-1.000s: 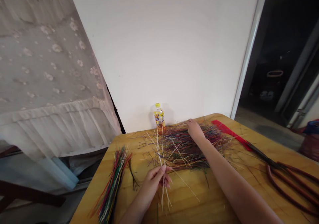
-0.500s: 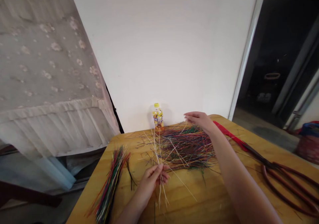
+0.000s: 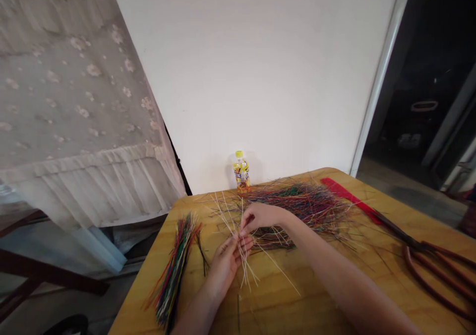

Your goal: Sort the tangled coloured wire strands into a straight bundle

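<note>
Several pale, thin wires (image 3: 246,268) stick out above and below my left hand (image 3: 228,255), which pinches them between thumb and fingers over the table. My right hand (image 3: 256,218) meets it from the right, its fingertips closed together at the upper part of these wires. Whether it grips one wire or several cannot be made out. Behind my right hand spreads a loose heap of multicoloured wires (image 3: 308,198). One single pale strand slants down to the right from the hands, above the tabletop.
On the wooden table (image 3: 297,305), a bundle of coloured wires (image 3: 173,270) lies at left beside a small dark bunch (image 3: 202,250). A yellow-capped bottle (image 3: 242,173) stands by the white wall. Large scissors (image 3: 416,245) with a red-covered blade (image 3: 349,196) lie at right.
My right hand has come from above the far side of the wire heap down and left to my left hand. My left hand keeps its hold on the pale wires. The view has shifted slightly.
</note>
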A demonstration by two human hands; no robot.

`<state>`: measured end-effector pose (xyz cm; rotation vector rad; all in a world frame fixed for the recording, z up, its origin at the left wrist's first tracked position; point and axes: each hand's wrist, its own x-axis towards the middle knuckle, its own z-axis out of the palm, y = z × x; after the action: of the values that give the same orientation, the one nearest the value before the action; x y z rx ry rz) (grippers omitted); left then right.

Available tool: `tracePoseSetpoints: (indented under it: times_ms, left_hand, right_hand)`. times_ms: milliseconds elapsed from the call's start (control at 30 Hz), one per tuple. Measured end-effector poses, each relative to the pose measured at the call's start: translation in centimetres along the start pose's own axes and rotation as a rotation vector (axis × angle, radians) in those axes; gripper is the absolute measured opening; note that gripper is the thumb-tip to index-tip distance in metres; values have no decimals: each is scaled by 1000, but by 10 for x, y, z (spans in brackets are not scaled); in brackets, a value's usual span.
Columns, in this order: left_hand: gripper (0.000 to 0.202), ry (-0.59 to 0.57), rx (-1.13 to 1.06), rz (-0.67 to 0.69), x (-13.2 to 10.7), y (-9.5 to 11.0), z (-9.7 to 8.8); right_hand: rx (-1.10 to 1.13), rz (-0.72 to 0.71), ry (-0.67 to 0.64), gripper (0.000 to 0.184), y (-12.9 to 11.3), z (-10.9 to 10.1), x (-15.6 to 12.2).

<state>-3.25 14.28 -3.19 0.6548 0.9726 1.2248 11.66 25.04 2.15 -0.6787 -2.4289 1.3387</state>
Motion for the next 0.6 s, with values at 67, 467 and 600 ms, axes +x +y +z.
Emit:
tracePoseSetpoints:
  times_ms: [67,467,600]
  left_hand:
    - [34,32,-40,-17,1,-1,-2]
    - [37,2,-1,-11,-2,3,4]
    - [37,-11,51,-18,-5,3,5]
  right_hand:
    - [-8,-1,19,24,0,1,0]
    - [79,17,-47,22,2,3,1]
    - [119,81,-104,30,0,5,2]
